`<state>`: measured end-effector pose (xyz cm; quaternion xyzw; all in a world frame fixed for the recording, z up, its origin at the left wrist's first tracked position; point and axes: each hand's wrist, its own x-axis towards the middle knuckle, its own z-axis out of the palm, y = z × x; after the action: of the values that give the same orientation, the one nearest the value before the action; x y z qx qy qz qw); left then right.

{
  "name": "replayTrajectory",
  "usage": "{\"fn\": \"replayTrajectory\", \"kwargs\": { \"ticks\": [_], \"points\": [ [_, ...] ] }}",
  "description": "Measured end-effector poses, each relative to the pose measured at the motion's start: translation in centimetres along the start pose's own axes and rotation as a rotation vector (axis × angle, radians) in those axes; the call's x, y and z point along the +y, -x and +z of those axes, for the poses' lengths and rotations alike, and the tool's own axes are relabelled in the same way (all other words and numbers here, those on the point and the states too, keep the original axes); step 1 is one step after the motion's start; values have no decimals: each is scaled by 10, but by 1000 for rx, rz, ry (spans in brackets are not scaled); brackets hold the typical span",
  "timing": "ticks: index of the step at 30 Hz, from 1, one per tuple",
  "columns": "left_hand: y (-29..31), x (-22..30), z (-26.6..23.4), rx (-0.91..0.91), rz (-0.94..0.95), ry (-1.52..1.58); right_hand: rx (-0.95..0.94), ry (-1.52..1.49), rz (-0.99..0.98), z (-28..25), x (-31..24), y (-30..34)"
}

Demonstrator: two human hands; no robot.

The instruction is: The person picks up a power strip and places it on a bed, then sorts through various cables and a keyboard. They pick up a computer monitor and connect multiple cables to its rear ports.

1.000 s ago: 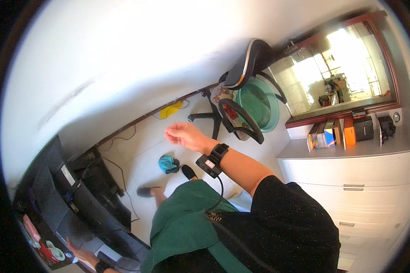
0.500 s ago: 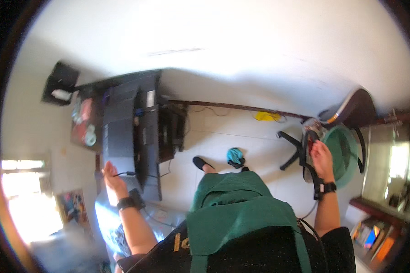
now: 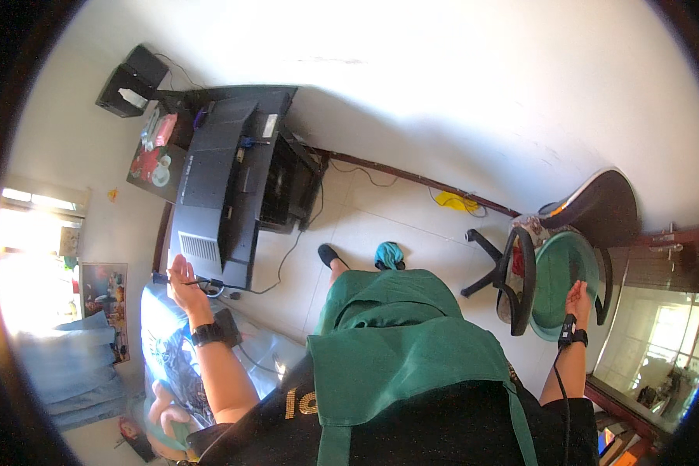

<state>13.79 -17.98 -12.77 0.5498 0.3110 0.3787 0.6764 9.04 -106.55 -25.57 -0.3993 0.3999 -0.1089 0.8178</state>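
Observation:
My left hand (image 3: 185, 285) is raised, palm up with fingers stretched out and nothing in them, close to the lower back corner of a black television (image 3: 224, 171). A dark cable passes right by its fingers. On the right, a green basin (image 3: 551, 291) rests on the seat of an office chair (image 3: 525, 283). My right hand (image 3: 577, 300) is over the near right part of the basin, fingers pointing away from me and loosely extended, holding nothing visible. Whether it touches the rim I cannot tell. Both wrists wear black bands; a small device with a cable sits on the right one.
A black speaker (image 3: 132, 81) and a small table (image 3: 144, 167) with assorted items stand far left. A plastic-covered bundle (image 3: 260, 357) lies below my left arm. Cables (image 3: 291, 252) trail across the floor. A yellow cloth (image 3: 456, 202) lies by the wall; a glass-fronted cabinet (image 3: 668, 334) stands right.
The view has turned and sharpened. My right hand has moved from beside the chair's armrest to over the basin's right side. My left hand stays raised near the television's corner.

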Motion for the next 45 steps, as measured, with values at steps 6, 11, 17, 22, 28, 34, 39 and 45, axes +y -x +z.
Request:
{"fn": "replayTrajectory", "kwargs": {
  "ticks": [6, 11, 17, 22, 28, 34, 39, 45],
  "points": [
    [11, 6, -3, -63, -5, -40, 43, 41, 7, -39, -4, -16],
    [11, -3, 19, -101, -42, -27, 20, 146, -47, -124, -28, -51],
    [21, 19, 18, -103, -10, -26, -26, 274, -22, -101, -8, -32],
    [20, 18, 19, -103, -20, 0, 92, 271, -49, -112, -15, -43],
    [20, 23, 17, -111, -9, -1, 1, 233, -5, -129, -16, -68],
    [24, 23, 23, -110, -15, 5, 104, 324, -38, -131, -21, -77],
    [28, 24, 24, -116, -7, -6, 309, 428, -97, -91, -22, -57],
    [26, 24, 19, -113, -21, 5, 138, 385, -109, -57, -25, -35]
  ]
}}
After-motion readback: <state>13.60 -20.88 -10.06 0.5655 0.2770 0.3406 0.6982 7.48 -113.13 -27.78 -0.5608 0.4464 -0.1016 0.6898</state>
